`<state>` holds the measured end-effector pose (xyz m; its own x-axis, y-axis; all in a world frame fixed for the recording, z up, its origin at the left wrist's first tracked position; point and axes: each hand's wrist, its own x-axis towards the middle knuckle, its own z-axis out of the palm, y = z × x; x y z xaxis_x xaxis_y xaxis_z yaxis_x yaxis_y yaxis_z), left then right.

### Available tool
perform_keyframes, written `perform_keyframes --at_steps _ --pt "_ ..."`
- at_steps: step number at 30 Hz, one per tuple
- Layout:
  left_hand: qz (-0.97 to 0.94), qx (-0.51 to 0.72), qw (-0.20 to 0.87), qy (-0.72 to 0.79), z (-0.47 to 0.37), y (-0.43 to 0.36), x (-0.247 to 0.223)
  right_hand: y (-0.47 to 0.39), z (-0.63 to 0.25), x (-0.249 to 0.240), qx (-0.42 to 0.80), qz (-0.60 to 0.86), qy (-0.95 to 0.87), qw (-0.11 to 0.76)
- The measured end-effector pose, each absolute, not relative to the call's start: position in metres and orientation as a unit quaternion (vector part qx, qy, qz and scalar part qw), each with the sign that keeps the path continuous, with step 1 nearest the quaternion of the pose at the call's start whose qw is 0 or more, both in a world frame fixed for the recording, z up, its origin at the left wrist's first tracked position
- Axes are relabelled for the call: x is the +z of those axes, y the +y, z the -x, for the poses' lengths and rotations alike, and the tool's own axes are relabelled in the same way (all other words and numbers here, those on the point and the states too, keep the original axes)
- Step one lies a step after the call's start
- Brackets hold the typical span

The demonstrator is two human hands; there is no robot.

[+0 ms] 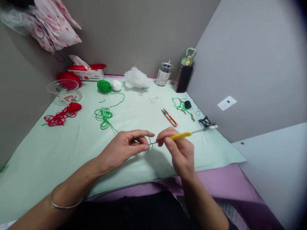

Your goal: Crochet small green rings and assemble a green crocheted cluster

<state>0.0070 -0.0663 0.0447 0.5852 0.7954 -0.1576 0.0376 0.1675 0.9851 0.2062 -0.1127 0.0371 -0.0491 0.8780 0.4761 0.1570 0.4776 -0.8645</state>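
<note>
My left hand (130, 143) pinches green yarn between thumb and fingers, with a strand (149, 135) looped over its outstretched index finger. In my right hand (178, 148) is a crochet hook with a yellow handle (181, 135). Its thin metal shaft (155, 142) reaches to the yarn at my left fingertips. The working yarn runs back from my left hand to a loose green tangle (103, 118) on the cloth. Behind that lies a green yarn ball (104, 86). Exactly how the hook's tip sits in the loop is too small to tell.
Orange-handled thread snips (169, 118) lie beyond my right hand, near green and red yarn scraps (183, 107) and a black spool (187, 104). Red yarn (59, 118), a clear tub (64, 92) and a tissue box (90, 72) stand left. White stuffing (136, 78), a pen cup (164, 74) and a phone (184, 79) line the back.
</note>
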Motion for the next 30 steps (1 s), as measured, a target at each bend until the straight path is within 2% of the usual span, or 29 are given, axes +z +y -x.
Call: perform_keyframes --at_steps 4,7,10,14,16,17,20,24,30 --pt "-0.599 0.271 0.673 0.339 -0.005 -0.067 0.046 -0.103 -0.207 0.03 0.557 0.355 -0.466 0.589" --pt "-0.582 0.321 0.668 0.334 -0.008 -0.069 0.044 -0.102 -0.203 0.025 0.603 0.327 -0.411 0.6" --pt "-0.535 0.397 0.653 0.36 -0.017 -0.076 0.039 -0.111 -0.194 0.021 0.45 0.365 -0.509 0.637" --pt "-0.447 0.449 0.685 0.359 -0.03 -0.088 0.032 -0.126 -0.18 0.013 0.069 0.451 -0.67 0.586" --pt "-0.394 0.45 0.721 0.349 -0.033 -0.092 0.031 -0.129 -0.176 0.008 -0.028 0.451 -0.692 0.564" --pt "-0.367 0.44 0.744 0.343 -0.033 -0.093 0.032 -0.129 -0.176 0.006 -0.032 0.447 -0.69 0.569" --pt "-0.322 0.393 0.803 0.313 -0.031 -0.092 0.036 -0.125 -0.178 0.008 0.075 0.44 -0.65 0.615" --pt "-0.356 0.381 0.798 0.303 -0.026 -0.087 0.042 -0.121 -0.184 0.017 0.247 0.416 -0.579 0.656" --pt "-0.415 0.363 0.778 0.303 -0.015 -0.08 0.043 -0.12 -0.197 0.024 0.35 0.395 -0.5 0.687"
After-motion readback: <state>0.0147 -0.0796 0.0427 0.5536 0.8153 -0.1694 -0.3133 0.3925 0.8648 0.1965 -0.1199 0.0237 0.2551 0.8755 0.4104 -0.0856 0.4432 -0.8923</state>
